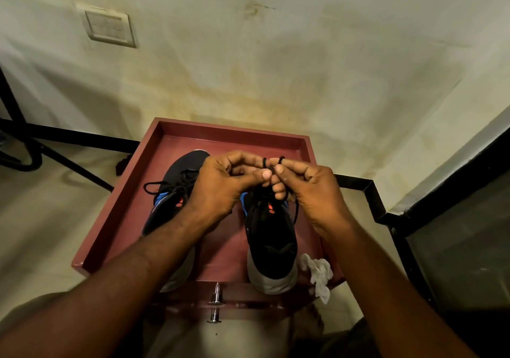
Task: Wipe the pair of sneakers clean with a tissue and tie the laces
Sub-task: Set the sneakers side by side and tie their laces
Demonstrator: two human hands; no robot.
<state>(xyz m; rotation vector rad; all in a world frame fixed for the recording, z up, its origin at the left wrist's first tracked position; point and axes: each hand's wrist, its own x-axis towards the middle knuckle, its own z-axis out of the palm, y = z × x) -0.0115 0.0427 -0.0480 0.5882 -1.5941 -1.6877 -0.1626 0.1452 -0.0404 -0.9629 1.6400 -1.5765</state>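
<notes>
Two black sneakers with blue trim and grey heels stand side by side on a red-brown tray-top stand (309, 148). The left sneaker (176, 175) shows a tied bow of black lace. Above the right sneaker (271, 236) both hands meet. My left hand (220, 186) and my right hand (311, 189) each pinch a loop of the right sneaker's black laces (271, 163), held up over its tongue. A crumpled white tissue (317, 275) lies at the stand's near right corner, beside the right sneaker's heel.
The stand sits against a stained cream wall with a switch plate (109, 26). A metal knob (216, 302) sticks out of its front. Black metal frames stand at left (69, 161) and right (400, 244), and a glass pane is at the right.
</notes>
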